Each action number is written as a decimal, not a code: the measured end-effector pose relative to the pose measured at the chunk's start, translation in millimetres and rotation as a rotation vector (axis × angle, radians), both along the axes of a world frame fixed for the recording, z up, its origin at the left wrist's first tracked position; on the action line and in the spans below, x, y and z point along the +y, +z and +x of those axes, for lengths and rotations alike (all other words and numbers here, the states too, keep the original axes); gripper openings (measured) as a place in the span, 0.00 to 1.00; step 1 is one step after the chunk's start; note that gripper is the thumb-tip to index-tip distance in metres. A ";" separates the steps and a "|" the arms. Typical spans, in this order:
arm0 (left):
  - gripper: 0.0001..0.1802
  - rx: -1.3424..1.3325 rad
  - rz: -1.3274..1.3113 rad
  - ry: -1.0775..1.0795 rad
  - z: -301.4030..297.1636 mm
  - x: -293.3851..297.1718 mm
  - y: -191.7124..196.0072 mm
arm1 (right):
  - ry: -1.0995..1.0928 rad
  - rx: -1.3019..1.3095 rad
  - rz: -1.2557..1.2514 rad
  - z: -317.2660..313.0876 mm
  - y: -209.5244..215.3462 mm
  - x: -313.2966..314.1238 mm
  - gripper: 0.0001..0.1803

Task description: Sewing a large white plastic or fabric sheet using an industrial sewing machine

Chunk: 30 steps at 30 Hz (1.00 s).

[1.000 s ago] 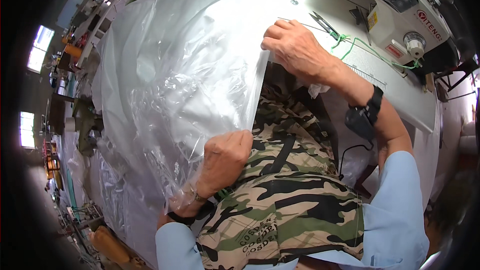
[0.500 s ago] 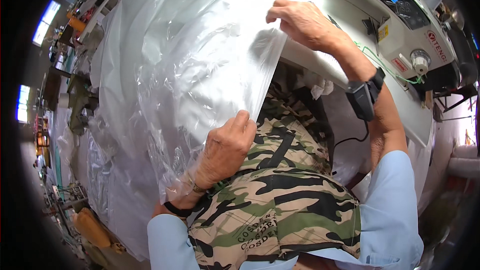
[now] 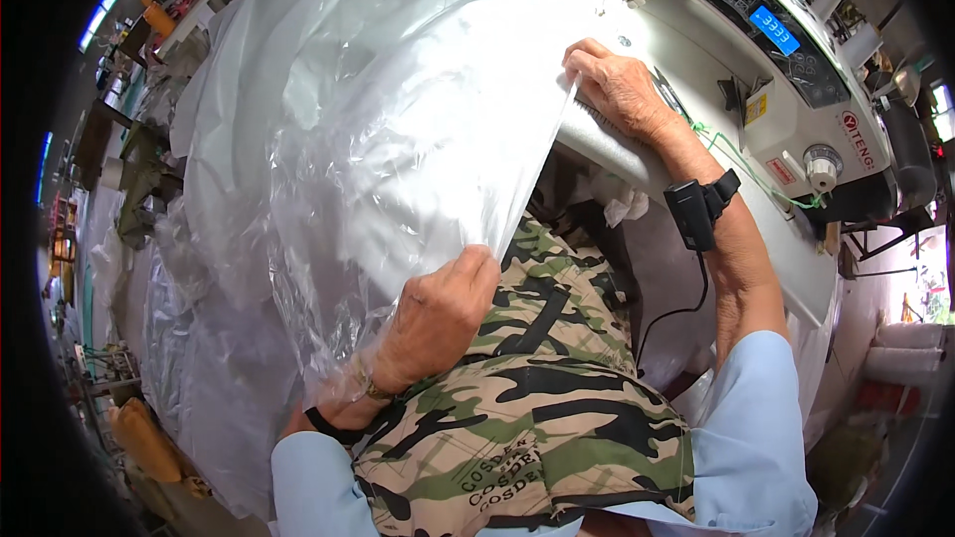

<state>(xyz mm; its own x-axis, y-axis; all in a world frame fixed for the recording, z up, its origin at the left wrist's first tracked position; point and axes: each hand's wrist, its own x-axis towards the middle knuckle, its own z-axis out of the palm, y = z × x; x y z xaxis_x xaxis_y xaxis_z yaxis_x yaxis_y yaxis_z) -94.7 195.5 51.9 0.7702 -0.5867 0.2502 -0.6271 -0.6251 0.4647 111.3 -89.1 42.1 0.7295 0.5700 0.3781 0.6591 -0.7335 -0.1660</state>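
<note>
Now, head view, from my left across to my right:

Left hand: my left hand point(image 3: 438, 323) is closed on the near edge of the clear plastic sheet point(image 3: 398, 139), fingers curled over the film, just above my lap.

Right hand: my right hand point(image 3: 622, 89) lies on the far end of that same edge, fingers together and pressing it down on the white worktop point(image 3: 686, 239) close to the needle end of the sewing machine point(image 3: 766, 50). Whether it pinches the film or only pins it flat, I cannot tell.

Plastic sheet: large, see-through and wrinkled; it spreads from the worktop out to my left and hangs down beside my leg. The edge between my two hands runs in a taut slanted line.

Lap: camouflage trousers point(image 3: 537, 418) show below the sheet edge, under the worktop's rim.

Wrists: a black wristband device point(image 3: 696, 209) sits on my right wrist with a black cable point(image 3: 676, 313) hanging from it; a dark band circles my left wrist under the film.

Sewing machine: white industrial body with a small blue display point(image 3: 774, 32) and a round knob point(image 3: 822, 164), standing behind my right hand. A green thread point(image 3: 741, 154) trails across the worktop near my right forearm.

Sleeves: light blue, at both forearms.

Left rim: cluttered shelves and workshop goods, too bent and small to name.
</note>
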 end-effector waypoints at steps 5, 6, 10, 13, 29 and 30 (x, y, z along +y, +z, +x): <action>0.14 -0.037 -0.063 -0.002 -0.2 -3.2 3.0 | 0.014 -0.001 0.016 7.5 -1.4 -3.3 0.04; 0.17 -0.075 -0.087 -0.016 0.7 -3.7 3.5 | 0.026 -0.013 0.034 8.9 -1.8 -4.1 0.05; 0.24 -0.046 -0.117 -0.052 2.3 1.3 -3.5 | 0.038 0.010 0.047 10.6 -1.4 -0.9 0.06; 0.26 0.021 -0.105 -0.004 3.4 7.1 -13.0 | -0.002 0.001 0.030 8.1 -1.4 4.0 0.07; 0.18 0.184 -0.212 -0.052 42.8 -14.4 -37.8 | -0.327 -0.172 0.066 11.8 -16.8 6.5 0.13; 0.17 0.163 -0.209 -0.055 47.6 -16.1 -37.9 | -0.338 -0.148 0.075 12.5 -17.6 4.6 0.14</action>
